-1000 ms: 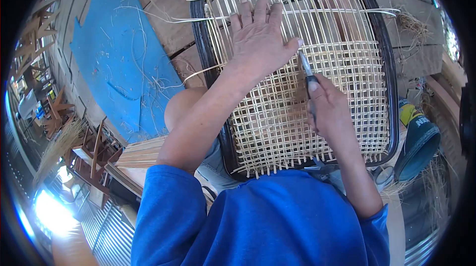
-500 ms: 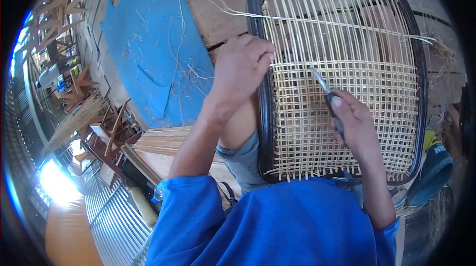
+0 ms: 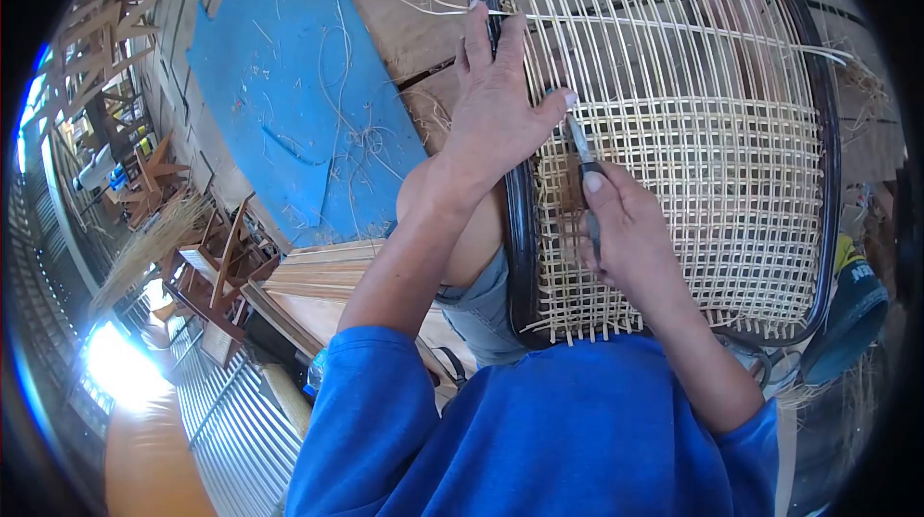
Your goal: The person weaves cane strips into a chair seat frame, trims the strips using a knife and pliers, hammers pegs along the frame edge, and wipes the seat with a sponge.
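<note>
A black-framed panel point(image 3: 521, 247) lies tilted over my lap, with pale rattan cane point(image 3: 703, 199) woven in a tight grid across its lower part. Above the grid, long lengthwise strands stand apart, and one loose cane strip point(image 3: 664, 24) crosses them. My left hand point(image 3: 493, 117) rests over the panel's left rim, fingers spread, its thumb at the top edge of the weave. In my right hand point(image 3: 628, 228) is a knife point(image 3: 579, 142) with a dark handle. Its narrow metal blade points up at the weave's upper left corner, close to my left thumb.
A blue sheet point(image 3: 279, 84) with cane scraps lies on the plank floor point(image 3: 423, 26) to the left. Beyond it are wooden pieces point(image 3: 207, 291) and a bundle of thin strands point(image 3: 144, 247). At right lies a dark teal item point(image 3: 847, 324).
My left hand has opened from a closed pinch and spread over the rim. The knife in my right hand has moved left toward the weave's corner. The view has shifted slightly.
</note>
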Demonstrator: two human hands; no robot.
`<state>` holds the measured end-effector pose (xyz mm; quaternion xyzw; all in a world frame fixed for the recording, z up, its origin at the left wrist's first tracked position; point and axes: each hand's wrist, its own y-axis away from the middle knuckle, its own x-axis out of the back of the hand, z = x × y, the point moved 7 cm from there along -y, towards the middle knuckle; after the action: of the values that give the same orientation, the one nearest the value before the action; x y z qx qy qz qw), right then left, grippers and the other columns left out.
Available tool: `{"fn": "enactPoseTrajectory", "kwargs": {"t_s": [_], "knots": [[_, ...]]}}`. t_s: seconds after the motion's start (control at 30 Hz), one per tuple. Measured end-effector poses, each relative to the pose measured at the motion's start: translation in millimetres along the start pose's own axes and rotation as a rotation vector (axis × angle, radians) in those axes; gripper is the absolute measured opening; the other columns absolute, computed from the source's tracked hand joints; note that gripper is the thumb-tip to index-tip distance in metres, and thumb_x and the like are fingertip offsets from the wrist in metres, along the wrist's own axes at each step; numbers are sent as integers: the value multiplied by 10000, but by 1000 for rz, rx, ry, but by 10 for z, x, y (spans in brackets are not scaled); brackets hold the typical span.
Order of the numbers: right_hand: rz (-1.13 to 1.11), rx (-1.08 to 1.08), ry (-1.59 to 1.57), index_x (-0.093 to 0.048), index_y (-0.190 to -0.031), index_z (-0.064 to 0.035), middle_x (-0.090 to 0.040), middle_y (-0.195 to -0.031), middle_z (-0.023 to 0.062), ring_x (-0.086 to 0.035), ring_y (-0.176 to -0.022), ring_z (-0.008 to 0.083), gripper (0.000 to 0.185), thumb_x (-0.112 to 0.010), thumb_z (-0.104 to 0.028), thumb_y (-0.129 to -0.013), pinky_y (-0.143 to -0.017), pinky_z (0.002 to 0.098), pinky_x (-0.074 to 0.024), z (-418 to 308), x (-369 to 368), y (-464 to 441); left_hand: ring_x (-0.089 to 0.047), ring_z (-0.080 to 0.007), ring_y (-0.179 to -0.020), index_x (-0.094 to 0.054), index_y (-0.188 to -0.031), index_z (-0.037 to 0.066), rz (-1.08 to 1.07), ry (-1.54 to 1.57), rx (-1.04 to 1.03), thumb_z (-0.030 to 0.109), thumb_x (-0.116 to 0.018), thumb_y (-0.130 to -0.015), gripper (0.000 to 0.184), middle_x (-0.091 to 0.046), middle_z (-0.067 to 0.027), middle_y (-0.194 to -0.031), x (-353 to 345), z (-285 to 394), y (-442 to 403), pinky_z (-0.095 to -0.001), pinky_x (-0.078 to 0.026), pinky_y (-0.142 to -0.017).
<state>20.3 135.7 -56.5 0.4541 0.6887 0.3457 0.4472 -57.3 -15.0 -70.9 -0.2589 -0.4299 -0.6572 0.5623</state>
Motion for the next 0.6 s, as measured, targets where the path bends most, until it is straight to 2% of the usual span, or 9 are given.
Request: {"fn": "enactPoseTrajectory", "kwargs": {"t_s": [0.33,0.43,0.47,0.6], "knots": [[-45,12,-7,-503,-1081,-8,-425,-581,14,-412,-406,92,250,-441,-230,-983,-365,246,-368,-31,-32,-17,-167,-533,-1307,-294,-1372,-14,9,37,38,228,-692,-710,809,-94,-320,-1442,-3,17,-12,-521,-231,-1083],[-85,-52,-6,-521,-1064,-5,-424,-586,6,-415,-420,83,242,-457,-220,-974,-372,239,-365,-15,120,-42,-190,-437,-1362,-332,-1365,21,9,19,42,252,-678,-784,714,-122,-298,-1468,24,-4,14,-433,-236,-1096],[-74,20,63,-540,-1045,1,-420,-590,-7,-415,-432,69,238,-471,-213,-966,-379,232,-356,-37,183,-33,-189,-415,-1367,-341,-1363,28,28,96,31,244,-671,-795,691,-128,-286,-1471,36,-42,20,-422,-230,-1098],[-14,73,73,-549,-1036,5,-422,-589,-10,-406,-439,57,244,-481,-218,-964,-383,231,-347,-110,224,76,-185,-347,-1379,-370,-1353,48,87,306,-19,220,-651,-826,621,-145,-253,-1475,50,-158,-17,-388,-210,-1101]]}}
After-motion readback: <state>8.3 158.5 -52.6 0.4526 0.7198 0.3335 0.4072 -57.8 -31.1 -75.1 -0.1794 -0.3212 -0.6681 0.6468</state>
